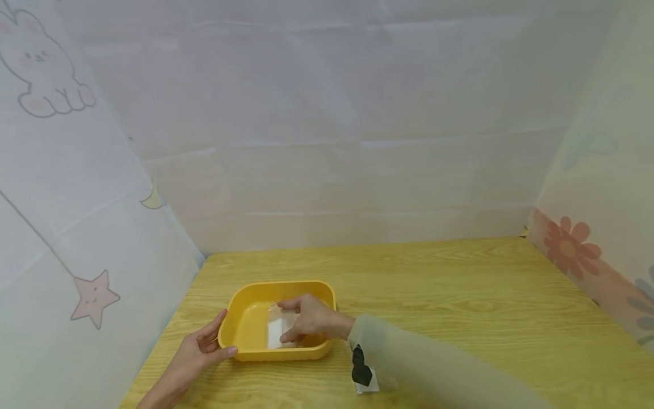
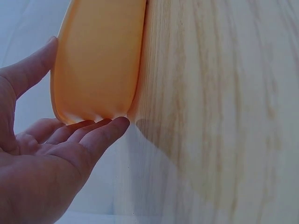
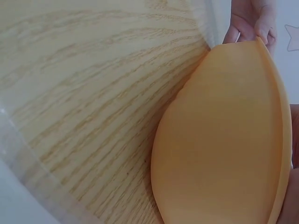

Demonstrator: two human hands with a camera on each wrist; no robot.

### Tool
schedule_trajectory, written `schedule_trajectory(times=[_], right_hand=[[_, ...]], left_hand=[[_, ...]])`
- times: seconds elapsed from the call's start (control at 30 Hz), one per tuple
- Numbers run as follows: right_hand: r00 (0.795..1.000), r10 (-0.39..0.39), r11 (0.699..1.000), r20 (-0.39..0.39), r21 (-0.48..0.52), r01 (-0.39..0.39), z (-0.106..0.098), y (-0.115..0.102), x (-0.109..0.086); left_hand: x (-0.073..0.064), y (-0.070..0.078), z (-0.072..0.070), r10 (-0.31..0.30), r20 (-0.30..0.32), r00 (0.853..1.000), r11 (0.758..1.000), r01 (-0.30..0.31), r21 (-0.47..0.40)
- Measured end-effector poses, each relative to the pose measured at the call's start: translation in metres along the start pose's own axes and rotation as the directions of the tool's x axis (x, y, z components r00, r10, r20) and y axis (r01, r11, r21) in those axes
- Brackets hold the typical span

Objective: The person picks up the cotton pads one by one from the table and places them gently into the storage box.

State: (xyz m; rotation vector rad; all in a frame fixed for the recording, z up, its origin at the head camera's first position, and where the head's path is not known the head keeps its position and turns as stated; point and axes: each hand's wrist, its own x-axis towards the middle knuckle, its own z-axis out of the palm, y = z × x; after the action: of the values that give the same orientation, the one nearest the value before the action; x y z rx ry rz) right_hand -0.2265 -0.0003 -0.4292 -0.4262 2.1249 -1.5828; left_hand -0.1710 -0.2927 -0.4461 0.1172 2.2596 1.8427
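Note:
A yellow plastic basin (image 1: 245,324) with rounded corners stands on the wooden table. At its left end, my left hand (image 1: 196,352) steadies it, thumb at the front rim and fingers along the end wall. The left wrist view shows these fingers (image 2: 105,135) against the basin's outside. My right hand (image 1: 311,318) reaches over the right side into the basin and grips a clear packet (image 1: 275,332) with a white piece in it. Part of the packet is hidden under the hand. In the right wrist view the basin wall (image 3: 224,130) hides most of the right hand.
A small whitish piece (image 1: 367,383) lies near the table's front, partly behind a dark object (image 1: 361,369) beside the right sleeve. The wood-grain table (image 1: 434,289) extends to the right. Printed cloth walls (image 1: 332,130) stand at the back and both sides.

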Motion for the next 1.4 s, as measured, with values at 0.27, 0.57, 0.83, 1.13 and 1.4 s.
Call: schedule_trajectory(times=[0.27, 0.57, 0.83, 1.13, 1.4], right_hand=[[1.000, 0.004, 0.995, -0.022, -0.102, -0.006, 0.001, -0.002, 0.000], [0.999, 0.032, 0.978, -0.043, -0.207, -0.040, 0.002, -0.008, -0.006], [0.998, 0.038, 0.939, -0.054, -0.340, -0.054, -0.002, -0.016, -0.014], [0.999, 0.033, 0.905, 0.015, -0.424, -0.023, -0.020, -0.031, -0.026], [0.952, -0.284, 0.861, 0.113, -0.407, 0.305, -0.069, -0.031, -0.056]], left_hand=[[-0.001, 0.001, 0.001, -0.013, -0.014, 1.000, 1.000, 0.013, 0.001], [0.000, 0.000, 0.002, -0.027, -0.016, 1.000, 1.000, 0.026, -0.016], [0.000, 0.000, 0.002, -0.028, -0.017, 0.999, 0.999, 0.028, -0.017], [0.000, -0.001, 0.001, -0.027, -0.008, 1.000, 0.999, 0.027, -0.020], [0.000, -0.002, 0.000, -0.031, -0.004, 1.000, 0.999, 0.031, -0.024]])
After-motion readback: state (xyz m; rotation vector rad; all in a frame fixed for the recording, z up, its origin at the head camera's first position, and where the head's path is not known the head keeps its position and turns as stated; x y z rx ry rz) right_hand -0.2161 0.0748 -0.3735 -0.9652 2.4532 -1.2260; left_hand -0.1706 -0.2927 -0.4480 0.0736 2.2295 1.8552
